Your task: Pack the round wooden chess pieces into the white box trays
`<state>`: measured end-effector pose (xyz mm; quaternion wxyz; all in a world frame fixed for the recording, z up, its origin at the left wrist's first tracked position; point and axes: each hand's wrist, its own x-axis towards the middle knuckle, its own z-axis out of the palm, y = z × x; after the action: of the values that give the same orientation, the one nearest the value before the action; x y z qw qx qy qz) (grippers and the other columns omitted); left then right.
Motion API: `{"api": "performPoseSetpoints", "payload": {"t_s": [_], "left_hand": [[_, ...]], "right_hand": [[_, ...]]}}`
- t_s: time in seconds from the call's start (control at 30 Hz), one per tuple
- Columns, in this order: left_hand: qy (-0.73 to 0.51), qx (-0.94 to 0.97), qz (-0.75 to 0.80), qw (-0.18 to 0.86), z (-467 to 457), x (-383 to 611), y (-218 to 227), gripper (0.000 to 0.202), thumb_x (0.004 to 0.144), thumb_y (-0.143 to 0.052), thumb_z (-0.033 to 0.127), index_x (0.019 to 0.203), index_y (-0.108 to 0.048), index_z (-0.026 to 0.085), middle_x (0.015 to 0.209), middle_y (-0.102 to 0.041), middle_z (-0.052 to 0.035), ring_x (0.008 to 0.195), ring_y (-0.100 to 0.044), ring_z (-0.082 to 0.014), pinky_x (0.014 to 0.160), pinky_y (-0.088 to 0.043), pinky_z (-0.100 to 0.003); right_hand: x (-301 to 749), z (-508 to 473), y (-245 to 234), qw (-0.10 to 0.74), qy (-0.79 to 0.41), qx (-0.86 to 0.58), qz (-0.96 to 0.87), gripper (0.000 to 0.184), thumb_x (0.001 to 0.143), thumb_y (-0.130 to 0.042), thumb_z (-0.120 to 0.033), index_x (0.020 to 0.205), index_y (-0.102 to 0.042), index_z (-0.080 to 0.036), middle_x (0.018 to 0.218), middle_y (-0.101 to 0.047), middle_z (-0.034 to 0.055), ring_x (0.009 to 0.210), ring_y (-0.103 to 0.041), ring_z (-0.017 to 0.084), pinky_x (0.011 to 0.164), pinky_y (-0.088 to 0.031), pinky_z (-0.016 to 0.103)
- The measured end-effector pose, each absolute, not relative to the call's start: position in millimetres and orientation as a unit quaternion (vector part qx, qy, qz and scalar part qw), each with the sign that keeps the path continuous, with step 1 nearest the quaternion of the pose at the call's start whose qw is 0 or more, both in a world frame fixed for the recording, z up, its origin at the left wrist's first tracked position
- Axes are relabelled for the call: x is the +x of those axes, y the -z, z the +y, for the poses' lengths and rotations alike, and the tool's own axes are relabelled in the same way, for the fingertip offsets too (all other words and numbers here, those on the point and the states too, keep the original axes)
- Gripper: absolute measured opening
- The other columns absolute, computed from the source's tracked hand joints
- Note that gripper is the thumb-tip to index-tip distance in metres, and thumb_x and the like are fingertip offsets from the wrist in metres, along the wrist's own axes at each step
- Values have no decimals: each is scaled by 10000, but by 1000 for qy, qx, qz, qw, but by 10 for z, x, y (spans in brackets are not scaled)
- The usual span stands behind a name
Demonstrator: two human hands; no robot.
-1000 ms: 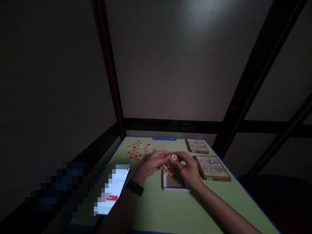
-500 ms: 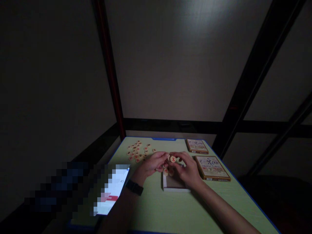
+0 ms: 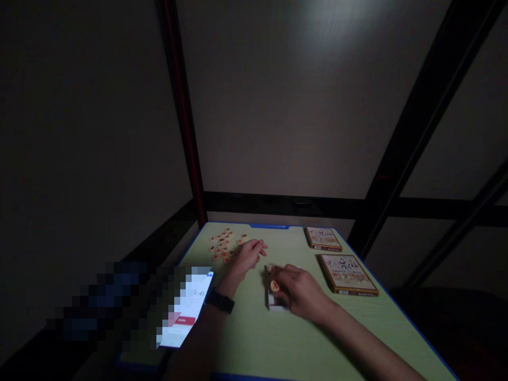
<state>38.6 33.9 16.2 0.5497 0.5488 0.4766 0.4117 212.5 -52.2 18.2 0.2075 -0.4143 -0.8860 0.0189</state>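
My right hand [image 3: 299, 291] pinches a round wooden Chinese chess piece [image 3: 274, 286] with a red character over the small open box [image 3: 278, 307]. Much of this box is covered by that hand; another piece [image 3: 271, 269] shows at its far left corner. To the left, my left hand [image 3: 249, 254], with a dark watch on the wrist, hovers beside the loose chess pieces [image 3: 222, 244]. Its fingers are loosely bent and a little apart, and no piece shows clearly in them. The loose pieces lie scattered at the far left of the table, several with red or dark characters.
Two flat printed boxes [image 3: 348, 272] [image 3: 323, 238] lie on the right side of the green table [image 3: 254, 338]. A lit phone [image 3: 186, 309] lies at the left near my forearm. Dark walls stand behind and to the left.
My hands, close together before, have separated. The left moved left toward the loose pieces; the right came down and nearer with a chess piece over the open box.
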Motion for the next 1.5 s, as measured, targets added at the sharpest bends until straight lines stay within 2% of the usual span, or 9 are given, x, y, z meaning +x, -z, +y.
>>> {"api": "performPoseSetpoints", "payload": {"t_s": [0.2,0.43,0.57,0.67,0.73,0.93,1.1,1.27,1.5], "left_hand": [[-387,584,468,539,318,428,-153,280,836,-514,400,871,-618,141,733,-592,-6,498,-377,-54,429,-227,-175],[-392,586,467,533,303,413,-162,318,852,-486,413,879,-631,131,741,-594,-17,498,-384,-55,441,-239,-174],[-378,616,479,498,344,430,-114,312,858,-463,381,840,-645,128,685,-577,-6,493,-390,-69,460,-270,-192],[-347,669,487,443,377,450,-53,245,829,-492,304,776,-656,129,619,-556,8,513,-423,-89,488,-302,-208],[-314,704,479,420,381,458,-18,229,818,-507,288,766,-668,134,584,-542,17,543,-452,-103,506,-321,-212],[-250,731,458,439,345,477,25,274,828,-466,301,800,-679,131,521,-480,40,501,-441,-97,457,-308,-199],[-244,712,458,473,339,495,40,228,808,-471,271,799,-654,135,536,-485,39,475,-438,-80,419,-284,-173],[-237,714,465,468,343,501,47,222,813,-457,253,797,-648,141,527,-492,42,441,-422,-76,412,-283,-184],[-242,731,460,443,332,497,35,243,815,-468,286,771,-656,140,510,-472,50,439,-408,-81,431,-293,-200]], "right_hand": [[2092,-511,-38,178,20,-396,-900,117,839,-586,-180,948,-628,-163,990,-673,114,924,-575,237,816,-472,340],[2105,-484,-53,210,-25,-402,-891,164,817,-651,-197,980,-661,-179,1047,-685,105,939,-599,236,820,-469,331],[2223,-488,-246,261,-124,-447,-846,147,815,-668,-232,957,-680,-195,901,-717,58,833,-640,195,753,-456,272],[2311,-521,-354,234,-173,-504,-814,165,802,-655,-233,964,-670,-200,734,-700,8,659,-618,160,611,-407,234],[2315,-554,-343,206,-178,-514,-813,166,779,-633,-179,941,-660,-201,707,-688,-4,634,-603,151,581,-376,221],[2140,-590,-132,181,-115,-498,-840,253,795,-566,-127,1021,-652,-203,915,-718,56,800,-640,178,672,-394,227],[2097,-579,-103,165,-86,-510,-840,302,809,-546,-131,1073,-658,-223,865,-727,45,778,-652,182,644,-389,228],[2115,-578,-100,163,-66,-526,-832,286,820,-593,-217,1092,-670,-254,873,-742,31,792,-675,199,651,-410,242],[2099,-561,-68,121,-12,-508,-853,423,802,-679,-323,1211,-631,-226,1031,-739,90,896,-684,237,732,-453,277]]}}
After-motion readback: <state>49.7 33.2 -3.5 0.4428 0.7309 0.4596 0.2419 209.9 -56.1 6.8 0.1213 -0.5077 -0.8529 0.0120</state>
